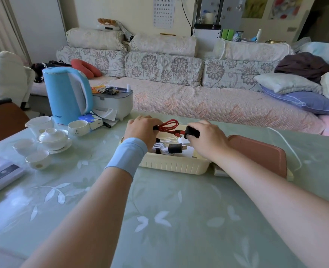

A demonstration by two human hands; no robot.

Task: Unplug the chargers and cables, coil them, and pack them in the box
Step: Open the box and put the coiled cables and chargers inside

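A cream ribbed box (176, 166) stands on the green table. Above its far side, my left hand (140, 130) pinches a coiled red cable (168, 127) bound by a black strap. My right hand (208, 140) holds a black charger block (192, 131) at the cable's other end. Inside the box lie a coiled white cable (159, 147) with black ties and a dark grey charger (175, 148). A thin white cable (287, 145) trails over the table at the right.
The pink box lid (260, 151) lies right of the box. At the left stand a blue kettle (67, 93), white tea cups and a lidded cup (52, 139), a tissue pack and a grey-topped container (114, 103). A sofa runs behind the table.
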